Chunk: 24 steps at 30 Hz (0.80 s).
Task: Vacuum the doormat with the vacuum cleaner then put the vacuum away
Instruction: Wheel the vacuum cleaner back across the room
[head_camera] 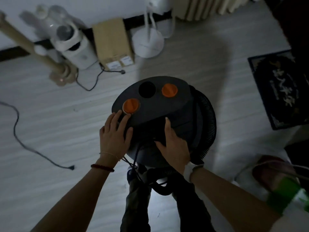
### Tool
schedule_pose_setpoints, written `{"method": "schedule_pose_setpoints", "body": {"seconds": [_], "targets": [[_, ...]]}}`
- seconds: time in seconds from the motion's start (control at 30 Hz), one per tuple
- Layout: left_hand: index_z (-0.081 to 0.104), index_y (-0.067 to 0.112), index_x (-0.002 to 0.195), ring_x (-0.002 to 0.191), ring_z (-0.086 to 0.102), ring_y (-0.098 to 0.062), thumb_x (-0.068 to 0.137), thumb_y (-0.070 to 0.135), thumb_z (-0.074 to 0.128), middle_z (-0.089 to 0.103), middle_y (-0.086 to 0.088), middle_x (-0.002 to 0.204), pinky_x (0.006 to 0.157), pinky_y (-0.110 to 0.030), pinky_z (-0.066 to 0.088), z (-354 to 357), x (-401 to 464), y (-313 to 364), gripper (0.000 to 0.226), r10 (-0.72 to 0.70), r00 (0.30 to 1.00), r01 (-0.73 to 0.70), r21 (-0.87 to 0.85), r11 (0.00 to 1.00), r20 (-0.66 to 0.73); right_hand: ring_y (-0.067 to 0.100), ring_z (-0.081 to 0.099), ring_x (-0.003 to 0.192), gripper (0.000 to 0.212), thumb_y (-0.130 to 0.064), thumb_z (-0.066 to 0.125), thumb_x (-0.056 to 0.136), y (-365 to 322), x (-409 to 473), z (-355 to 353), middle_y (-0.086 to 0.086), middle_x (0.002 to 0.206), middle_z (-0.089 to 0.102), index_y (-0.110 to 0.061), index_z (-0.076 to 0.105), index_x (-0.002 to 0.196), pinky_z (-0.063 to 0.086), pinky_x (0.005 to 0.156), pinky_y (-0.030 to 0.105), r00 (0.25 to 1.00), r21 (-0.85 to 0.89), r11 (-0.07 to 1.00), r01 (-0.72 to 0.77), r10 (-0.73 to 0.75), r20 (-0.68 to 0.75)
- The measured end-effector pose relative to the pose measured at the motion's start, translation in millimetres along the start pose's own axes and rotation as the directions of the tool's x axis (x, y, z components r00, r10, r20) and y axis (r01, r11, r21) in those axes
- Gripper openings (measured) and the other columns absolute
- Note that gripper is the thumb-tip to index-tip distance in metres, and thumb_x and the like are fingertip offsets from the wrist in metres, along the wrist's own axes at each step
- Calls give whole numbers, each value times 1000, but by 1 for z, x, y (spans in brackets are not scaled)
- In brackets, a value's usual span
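Head view: pale plank floor [50, 131] fills most of it. Doormat [277, 87], dark with light lettering, lies flat at far right, well apart from me, its long axis running away from the camera. Vacuum cleaner [160, 114], a black canister with two orange knobs [169, 90], stands on the floor straight ahead, just left of the mat. Ribbed black hose [209, 124] is coiled around its right side; a cord hangs down at its near side. Both hands are on it: left hand [113, 134] flat, fingers spread, on the near-left edge of the lid beside an orange knob; right hand [173, 144] flat on the near body, fingers loosely extended. Neither is closed around anything. Right hand is nearer the mat. Whether the canister holds anything, can't tell. Cardboard box [113, 44] by the wall is shut. A loose grey cable [25, 136] trails at left.
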<state>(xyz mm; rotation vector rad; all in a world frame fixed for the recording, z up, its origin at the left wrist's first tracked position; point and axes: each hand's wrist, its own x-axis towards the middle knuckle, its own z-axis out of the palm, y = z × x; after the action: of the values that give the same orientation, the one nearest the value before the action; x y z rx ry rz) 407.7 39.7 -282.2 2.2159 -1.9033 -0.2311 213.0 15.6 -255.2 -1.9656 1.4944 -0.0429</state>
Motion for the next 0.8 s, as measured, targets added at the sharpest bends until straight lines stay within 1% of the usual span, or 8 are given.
{"method": "schedule_pose_setpoints", "body": {"seconds": [0.07,0.17,0.3,0.43,0.53,0.6,0.73,0.8], "targets": [[43,21,128,124,32,-27,87,40,36,53,-16,132,85,-51,45,-7,-18,-23,45,-112,993,112,4,994,-32,31,56,112,81,-40,48,91,-23,11,5,10,144,38,-16,-5,146,49,86,45,995,-24,996,83,-81,61],[43,23,127,123,32,-27,88,40,37,54,-15,131,84,-51,44,-16,-42,-57,43,-270,960,270,-13,963,-73,32,52,117,81,-41,49,91,-61,26,19,10,146,34,-15,-5,147,48,88,47,968,-33,979,202,-195,157],[51,21,126,124,35,-26,88,41,38,54,-12,131,83,-51,43,-28,-67,-98,45,-459,880,464,7,886,-120,32,50,120,82,-41,47,92,-112,41,42,8,150,28,-18,-9,146,45,92,46,908,-38,948,315,-289,303],[53,21,125,123,46,-32,87,42,39,56,-12,128,84,-50,43,-42,-93,-135,46,-601,788,604,-23,797,-139,32,46,123,82,-37,48,93,-161,45,68,7,150,27,-21,-13,146,41,98,46,846,-29,926,376,-330,419],[56,20,123,119,52,-34,86,43,38,58,-13,125,82,-49,45,-56,-117,-153,48,-694,709,697,-22,717,-127,32,46,123,82,-36,48,93,-191,41,85,7,150,27,-22,-13,145,41,98,45,793,-40,892,450,-378,478],[59,18,121,117,53,-36,85,45,36,58,-14,124,83,-51,45,-63,-132,-164,50,-758,642,758,-52,650,-119,33,48,121,82,-37,48,93,-209,40,96,6,149,28,-22,-13,145,43,95,45,752,-57,857,512,-415,512],[58,16,121,116,50,-39,86,49,30,55,-15,125,85,-51,43,-64,-157,-173,56,-833,528,837,-67,544,-164,33,48,121,82,-38,50,92,-227,43,119,6,149,29,-22,-10,146,45,91,44,643,-17,768,640,-524,559],[55,16,123,121,45,-37,85,53,27,51,-14,129,88,-51,41,-62,-161,-171,60,-879,437,881,-106,461,-191,31,45,123,82,-38,50,91,-230,45,124,5,150,26,-23,-10,146,43,93,43,585,11,730,683,-557,590]]}}
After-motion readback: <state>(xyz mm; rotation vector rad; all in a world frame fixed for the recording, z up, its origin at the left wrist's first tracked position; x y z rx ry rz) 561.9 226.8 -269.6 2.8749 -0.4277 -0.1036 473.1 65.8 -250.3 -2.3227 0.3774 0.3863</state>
